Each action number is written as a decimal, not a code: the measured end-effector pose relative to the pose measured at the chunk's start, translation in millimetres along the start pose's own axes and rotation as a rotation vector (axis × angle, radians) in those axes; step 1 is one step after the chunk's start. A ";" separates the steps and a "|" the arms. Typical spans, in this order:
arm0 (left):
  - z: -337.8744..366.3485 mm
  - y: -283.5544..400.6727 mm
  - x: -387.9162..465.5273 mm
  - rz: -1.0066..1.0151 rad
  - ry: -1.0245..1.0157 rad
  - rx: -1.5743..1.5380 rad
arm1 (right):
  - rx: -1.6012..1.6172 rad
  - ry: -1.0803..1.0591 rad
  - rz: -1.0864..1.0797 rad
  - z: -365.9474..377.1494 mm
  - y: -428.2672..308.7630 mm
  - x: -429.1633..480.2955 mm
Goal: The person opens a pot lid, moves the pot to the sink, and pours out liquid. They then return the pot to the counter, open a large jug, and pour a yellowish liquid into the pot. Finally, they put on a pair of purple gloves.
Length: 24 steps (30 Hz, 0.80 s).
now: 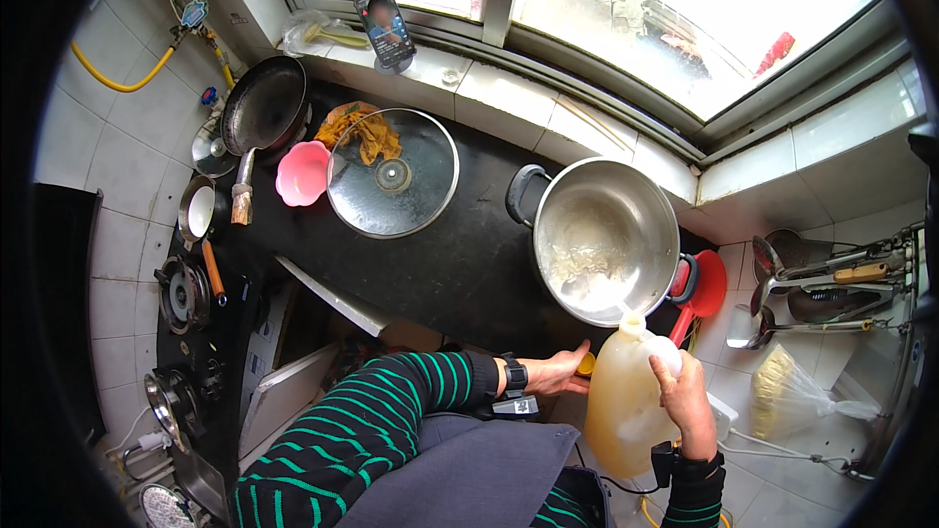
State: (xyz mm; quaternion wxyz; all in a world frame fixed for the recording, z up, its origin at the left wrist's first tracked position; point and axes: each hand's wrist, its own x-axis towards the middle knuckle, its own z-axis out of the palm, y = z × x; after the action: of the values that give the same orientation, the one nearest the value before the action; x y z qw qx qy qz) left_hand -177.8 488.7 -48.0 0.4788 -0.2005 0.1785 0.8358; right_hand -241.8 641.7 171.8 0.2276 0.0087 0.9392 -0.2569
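Observation:
My right hand (686, 407) grips the handle of a large translucent plastic jug (627, 414) of yellowish liquid. The jug tilts with its mouth at the near rim of a deep stainless-steel pot (609, 235), and liquid runs from it into the pot. Shallow, rippling liquid (587, 264) covers the pot's bottom. My left hand (554, 372) is beside the jug, a yellow screw cap (586, 364) held between thumb and fingers. Whether the left fingers also touch the jug is hard to see.
On the black counter (469, 271) are a glass lid (392, 198), a pink bowl (302, 174), an orange cloth (367, 133) and a wok (265, 106). A red plastic ladle (708, 282) lies behind the pot's right handle. Utensils (814, 293) hang at right; an open cabinet door (330, 293) is near-left.

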 end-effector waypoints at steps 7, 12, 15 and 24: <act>-1.8 -1.2 2.8 -0.007 -0.008 -0.007 | -0.019 -0.011 0.006 0.0 1.4 0.7; -1.6 -0.8 2.5 -0.015 -0.014 -0.019 | -0.028 -0.019 0.004 -0.7 -0.4 0.8; -1.9 -0.2 2.1 -0.025 -0.019 -0.015 | -0.043 -0.018 0.022 -1.5 -2.8 0.5; -0.2 1.5 -0.1 -0.028 -0.020 -0.028 | -0.026 -0.026 0.011 -2.9 -6.5 -0.2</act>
State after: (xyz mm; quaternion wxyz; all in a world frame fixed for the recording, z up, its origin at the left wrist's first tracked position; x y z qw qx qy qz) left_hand -179.0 487.8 -47.9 0.4893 -0.2013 0.1591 0.8335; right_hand -243.7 637.5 177.2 0.2413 0.0076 0.9394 -0.2433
